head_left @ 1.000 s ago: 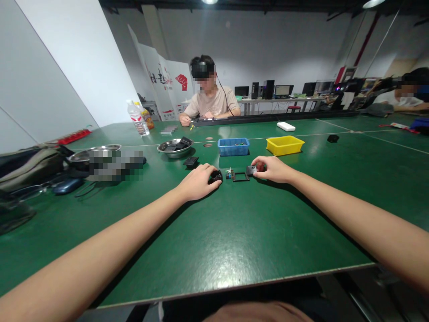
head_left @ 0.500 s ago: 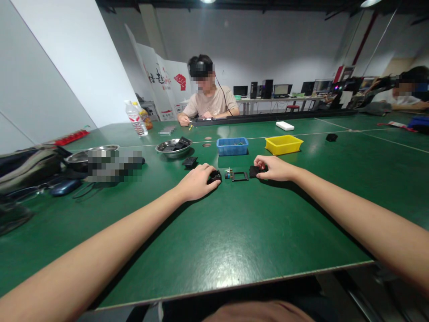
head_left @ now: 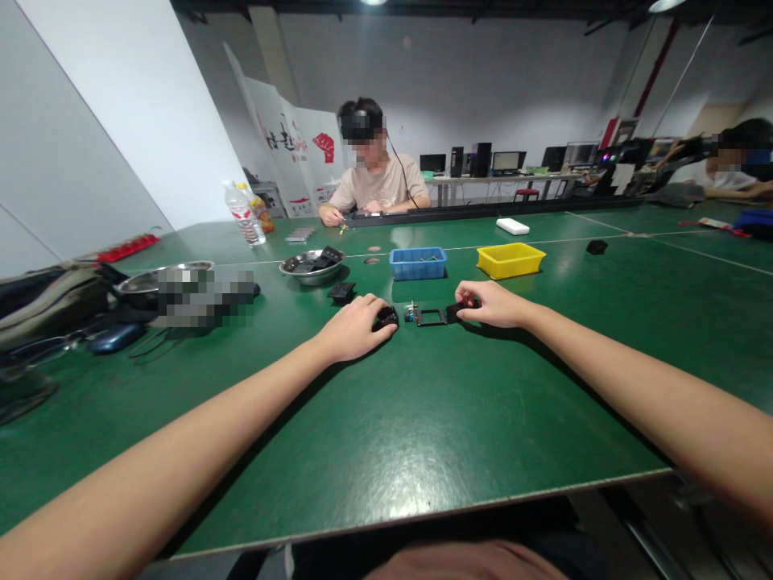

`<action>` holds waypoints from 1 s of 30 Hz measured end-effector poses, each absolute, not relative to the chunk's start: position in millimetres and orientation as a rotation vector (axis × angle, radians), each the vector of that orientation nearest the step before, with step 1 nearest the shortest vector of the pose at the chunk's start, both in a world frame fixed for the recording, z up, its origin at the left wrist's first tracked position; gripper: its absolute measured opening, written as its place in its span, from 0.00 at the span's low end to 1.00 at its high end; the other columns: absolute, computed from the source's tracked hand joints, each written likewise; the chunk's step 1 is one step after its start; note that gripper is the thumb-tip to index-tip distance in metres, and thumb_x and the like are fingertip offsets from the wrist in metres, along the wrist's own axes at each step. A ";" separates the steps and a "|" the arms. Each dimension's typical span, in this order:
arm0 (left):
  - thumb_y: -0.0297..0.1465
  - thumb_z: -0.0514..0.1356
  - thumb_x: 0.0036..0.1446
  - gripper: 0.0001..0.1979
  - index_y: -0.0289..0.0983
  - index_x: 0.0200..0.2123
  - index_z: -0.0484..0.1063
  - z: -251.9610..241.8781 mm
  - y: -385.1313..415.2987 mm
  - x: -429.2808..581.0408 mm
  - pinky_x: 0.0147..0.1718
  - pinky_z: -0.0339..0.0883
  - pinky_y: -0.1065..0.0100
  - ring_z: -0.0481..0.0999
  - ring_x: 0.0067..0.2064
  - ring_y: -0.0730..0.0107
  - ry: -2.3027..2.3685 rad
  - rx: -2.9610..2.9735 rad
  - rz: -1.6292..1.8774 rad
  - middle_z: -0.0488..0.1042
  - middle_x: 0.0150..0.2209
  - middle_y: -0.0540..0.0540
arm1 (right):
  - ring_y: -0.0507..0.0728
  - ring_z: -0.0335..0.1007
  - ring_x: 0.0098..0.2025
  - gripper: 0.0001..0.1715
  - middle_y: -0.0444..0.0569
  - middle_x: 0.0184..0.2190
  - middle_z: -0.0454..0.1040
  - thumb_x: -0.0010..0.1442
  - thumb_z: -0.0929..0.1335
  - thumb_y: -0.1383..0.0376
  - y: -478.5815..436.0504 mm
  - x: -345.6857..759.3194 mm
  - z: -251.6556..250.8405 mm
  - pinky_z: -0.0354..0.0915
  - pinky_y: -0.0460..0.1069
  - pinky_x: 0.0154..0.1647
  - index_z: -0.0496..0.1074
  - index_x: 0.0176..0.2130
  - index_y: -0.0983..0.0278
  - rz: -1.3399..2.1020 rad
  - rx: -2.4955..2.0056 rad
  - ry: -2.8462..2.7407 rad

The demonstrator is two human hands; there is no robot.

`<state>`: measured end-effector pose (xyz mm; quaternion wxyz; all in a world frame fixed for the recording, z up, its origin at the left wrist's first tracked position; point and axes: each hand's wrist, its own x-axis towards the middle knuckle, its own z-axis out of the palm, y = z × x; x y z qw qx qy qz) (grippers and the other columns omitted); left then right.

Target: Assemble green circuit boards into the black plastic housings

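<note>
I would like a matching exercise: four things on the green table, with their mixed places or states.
1. black open rectangular frame
2. blue rectangular plastic tray
3. yellow rectangular plastic tray
4. white rounded rectangular block

A. just beyond the right hand
B. between the left hand and right hand
C. farthest away of the four
D. with small pieces inside

Pairs: 1-B; 2-D; 3-A; 4-C

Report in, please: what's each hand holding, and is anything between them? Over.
Left hand around black part. Right hand gripping dark piece. Frame and small component lying between them.
</note>
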<state>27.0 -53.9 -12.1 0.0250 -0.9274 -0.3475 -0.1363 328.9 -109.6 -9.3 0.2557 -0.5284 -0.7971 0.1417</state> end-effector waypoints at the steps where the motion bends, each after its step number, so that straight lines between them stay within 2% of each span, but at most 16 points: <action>1: 0.45 0.53 0.62 0.21 0.35 0.47 0.72 -12.1 -53.9 27.0 0.54 0.69 0.52 0.75 0.51 0.51 -1.074 -2.868 -0.421 0.75 0.48 0.37 | 0.53 0.64 0.31 0.10 0.42 0.28 0.69 0.53 0.70 0.60 -109.7 328.5 -9.6 0.60 0.48 0.35 0.66 0.34 0.61 0.387 -1.425 -2.162; 10: 0.42 0.54 0.61 0.18 0.36 0.48 0.69 -11.9 -55.9 26.9 0.51 0.70 0.53 0.76 0.49 0.52 -1.040 -2.918 -0.510 0.76 0.46 0.38 | 0.53 0.63 0.30 0.08 0.43 0.26 0.67 0.52 0.68 0.62 -104.9 332.4 -11.7 0.58 0.48 0.34 0.63 0.30 0.61 0.300 -1.510 -2.127; 17: 0.38 0.57 0.59 0.16 0.37 0.48 0.68 -11.6 -57.7 27.3 0.49 0.70 0.54 0.76 0.47 0.54 -0.992 -2.939 -0.594 0.77 0.46 0.40 | 0.53 0.63 0.29 0.10 0.43 0.26 0.70 0.54 0.69 0.60 -103.6 333.4 -11.7 0.57 0.48 0.33 0.63 0.31 0.61 0.241 -1.568 -2.086; 25: 0.38 0.58 0.58 0.17 0.38 0.49 0.68 -10.1 -60.1 27.8 0.51 0.71 0.53 0.76 0.49 0.55 -0.956 -2.909 -0.685 0.76 0.48 0.41 | 0.53 0.66 0.29 0.15 0.43 0.28 0.73 0.57 0.70 0.61 -102.2 331.4 -18.3 0.59 0.48 0.34 0.70 0.45 0.62 0.233 -1.549 -2.075; 27: 0.38 0.58 0.58 0.17 0.39 0.49 0.68 -9.9 -60.2 28.0 0.51 0.71 0.54 0.76 0.49 0.55 -0.947 -2.903 -0.696 0.76 0.48 0.41 | 0.54 0.67 0.30 0.15 0.44 0.28 0.74 0.58 0.70 0.62 -101.3 330.9 -19.6 0.59 0.48 0.35 0.72 0.45 0.63 0.214 -1.549 -2.104; 30: 0.38 0.58 0.59 0.17 0.38 0.49 0.68 -9.6 -60.5 28.1 0.51 0.71 0.54 0.76 0.49 0.55 -0.927 -2.900 -0.706 0.76 0.48 0.41 | 0.54 0.68 0.31 0.09 0.46 0.29 0.74 0.58 0.70 0.62 -100.6 330.6 -20.2 0.59 0.48 0.35 0.74 0.39 0.64 0.199 -1.554 -2.152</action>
